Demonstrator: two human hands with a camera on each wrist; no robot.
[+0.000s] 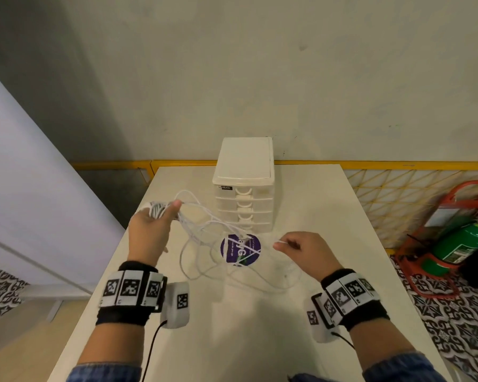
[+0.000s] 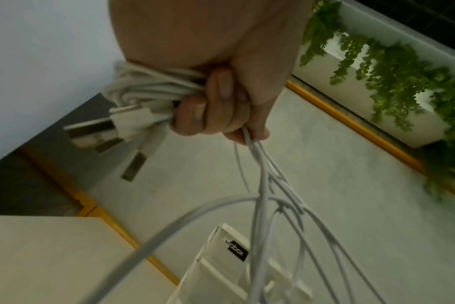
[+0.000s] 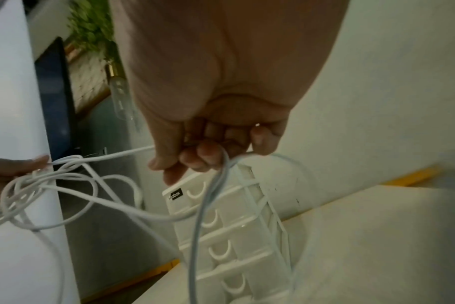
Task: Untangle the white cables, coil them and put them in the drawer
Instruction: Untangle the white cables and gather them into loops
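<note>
Gripping a bundled bunch of white cables (image 1: 158,209), the left hand (image 1: 149,230) has its fingers (image 2: 216,107) curled tight round them above the worktop (image 1: 260,326); metal plug ends (image 2: 96,129) stick out of the fist in the left wrist view. The right hand (image 1: 304,250) pinches a single strand (image 3: 210,197) between thumb and curled fingers, off to the right of the tangle. Between the two hands the loose loops (image 1: 218,244) sag and cross one another, some lying on the worktop over a purple sticker (image 1: 240,249), just in front of the drawer unit (image 1: 244,188), whose drawers all look closed.

These cables are probably light, thin and limp, so they will carry no shape of their own and will slide easily over each other; a hard pull on one strand would likely tighten the crossings rather than free them. Smooth sheathing may slip through a loose pinch. The sensible holds seem to be a plug end, which gives something solid to follow through the knot, and the bundle itself, kept firmly closed in the left grip so it does not spring apart while a strand is worked free.
</note>
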